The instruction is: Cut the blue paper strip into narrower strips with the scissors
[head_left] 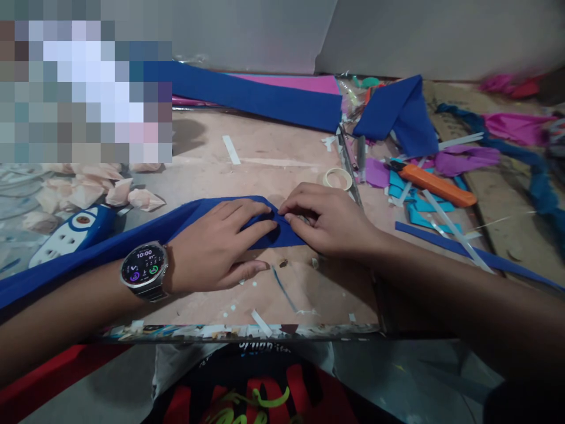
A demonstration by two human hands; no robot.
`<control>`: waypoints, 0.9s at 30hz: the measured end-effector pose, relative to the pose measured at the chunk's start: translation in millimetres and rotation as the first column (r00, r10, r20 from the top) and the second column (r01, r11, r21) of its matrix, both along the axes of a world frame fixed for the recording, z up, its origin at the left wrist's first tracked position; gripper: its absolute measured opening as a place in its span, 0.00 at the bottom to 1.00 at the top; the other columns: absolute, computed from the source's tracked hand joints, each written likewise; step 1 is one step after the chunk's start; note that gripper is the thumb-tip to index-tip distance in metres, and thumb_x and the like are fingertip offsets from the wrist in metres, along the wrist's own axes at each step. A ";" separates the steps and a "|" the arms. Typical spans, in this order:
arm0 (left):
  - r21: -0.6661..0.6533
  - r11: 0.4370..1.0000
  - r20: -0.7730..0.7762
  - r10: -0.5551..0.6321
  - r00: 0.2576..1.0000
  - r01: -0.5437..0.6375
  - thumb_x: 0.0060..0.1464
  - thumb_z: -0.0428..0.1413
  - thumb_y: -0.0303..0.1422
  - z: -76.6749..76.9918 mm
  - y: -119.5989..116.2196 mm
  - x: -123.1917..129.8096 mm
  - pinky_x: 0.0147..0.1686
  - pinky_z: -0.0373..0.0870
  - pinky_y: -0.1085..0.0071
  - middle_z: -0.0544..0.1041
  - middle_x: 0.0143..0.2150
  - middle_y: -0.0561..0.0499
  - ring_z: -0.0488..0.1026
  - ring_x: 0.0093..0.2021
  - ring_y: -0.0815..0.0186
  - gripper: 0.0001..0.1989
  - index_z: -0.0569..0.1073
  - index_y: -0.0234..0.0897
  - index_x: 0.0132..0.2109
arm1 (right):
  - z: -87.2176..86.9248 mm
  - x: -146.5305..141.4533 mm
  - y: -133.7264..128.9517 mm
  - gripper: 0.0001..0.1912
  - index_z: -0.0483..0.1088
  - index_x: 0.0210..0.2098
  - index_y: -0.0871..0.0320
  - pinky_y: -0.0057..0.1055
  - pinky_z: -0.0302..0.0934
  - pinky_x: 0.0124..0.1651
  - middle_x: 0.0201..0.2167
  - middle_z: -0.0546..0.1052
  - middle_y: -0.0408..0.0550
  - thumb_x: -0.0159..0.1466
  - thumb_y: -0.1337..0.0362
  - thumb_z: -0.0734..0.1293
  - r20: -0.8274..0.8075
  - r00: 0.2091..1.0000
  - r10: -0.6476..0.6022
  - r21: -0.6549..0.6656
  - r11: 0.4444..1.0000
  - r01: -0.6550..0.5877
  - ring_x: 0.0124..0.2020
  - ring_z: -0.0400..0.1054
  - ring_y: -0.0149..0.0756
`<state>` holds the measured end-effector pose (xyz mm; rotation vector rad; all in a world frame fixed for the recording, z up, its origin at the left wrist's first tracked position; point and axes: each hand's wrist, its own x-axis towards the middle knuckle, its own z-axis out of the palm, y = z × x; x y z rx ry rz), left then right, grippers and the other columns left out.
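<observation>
A long strip of blue fabric [185,213] runs across the worktable [273,294] from the left edge to the middle. My left hand [223,244], with a smartwatch [144,264] on its wrist, lies flat on this strip, fingers stretched and slightly apart. At the strip's right end, my right hand [331,221] pinches the fabric between thumb and index finger. The fingertips of both hands are close together but apart. A roll of pale tape [338,178] sits just behind my right hand.
An orange cutter [435,184] lies among coloured scraps at the right. Another blue strip [265,97] and a folded blue piece [399,115] lie at the back. At left are a power strip [73,234] and crumpled peach bundles [88,185]. A wall stands behind.
</observation>
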<state>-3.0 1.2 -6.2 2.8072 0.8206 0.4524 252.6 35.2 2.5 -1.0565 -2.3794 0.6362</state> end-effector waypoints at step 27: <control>0.024 0.994 -0.064 0.104 0.992 -0.103 0.67 0.51 0.50 1.6 -1.5 0.4 0.62 0.60 0.44 0.66 0.72 0.36 0.62 0.70 0.42 0.36 0.62 0.30 0.72 | -3.7 0.7 1.1 0.07 0.79 0.39 0.57 0.35 0.67 0.41 0.38 0.81 0.51 0.63 0.69 0.69 -0.001 1.000 -0.009 0.031 0.999 0.009 0.38 0.75 0.40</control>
